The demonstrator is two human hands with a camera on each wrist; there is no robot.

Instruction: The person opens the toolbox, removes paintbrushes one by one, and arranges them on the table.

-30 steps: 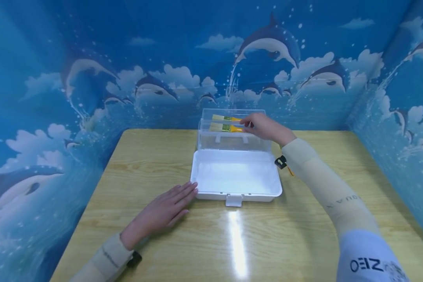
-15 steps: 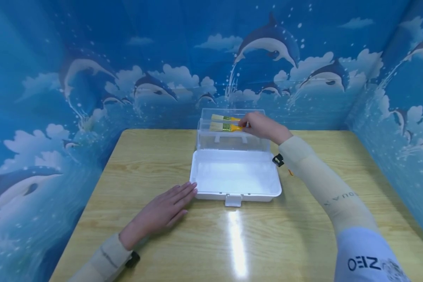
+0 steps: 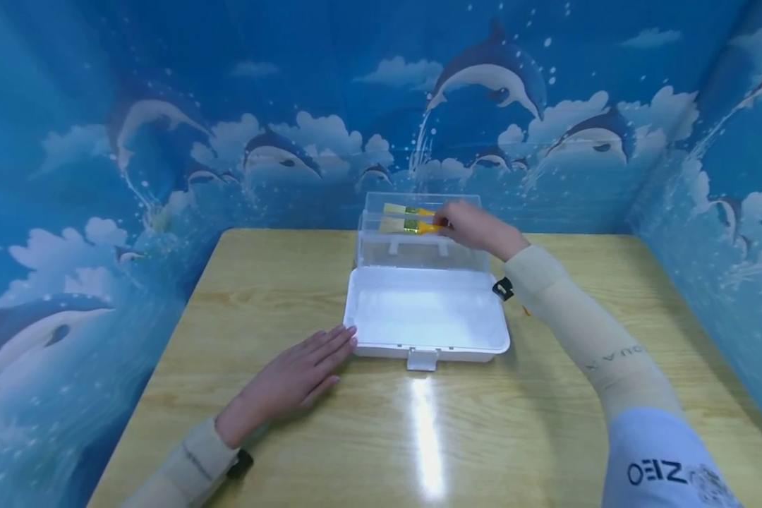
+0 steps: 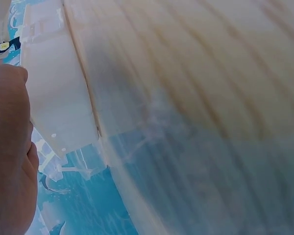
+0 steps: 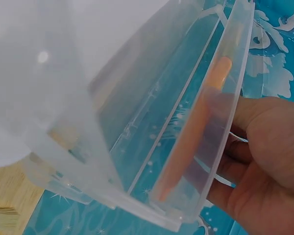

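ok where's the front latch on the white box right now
In the head view, the front latch sticks out from the middle of the near edge of the white box, to the right of the left hand.

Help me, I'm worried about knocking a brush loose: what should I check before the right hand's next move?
1. White section laid open in front of the clear section: ok.
2. Front brush and rear brush in the clear section, bristles to the left: ok.
3. Left hand at the white section's near left corner, fingers straight: ok.
4. Right hand leaving both handles uncovered in the head view: not ok, it hides part.
5. Firm grip on a handle: cannot tell.
6. Orange item clear of the sleeve: cannot tell, mostly hidden.
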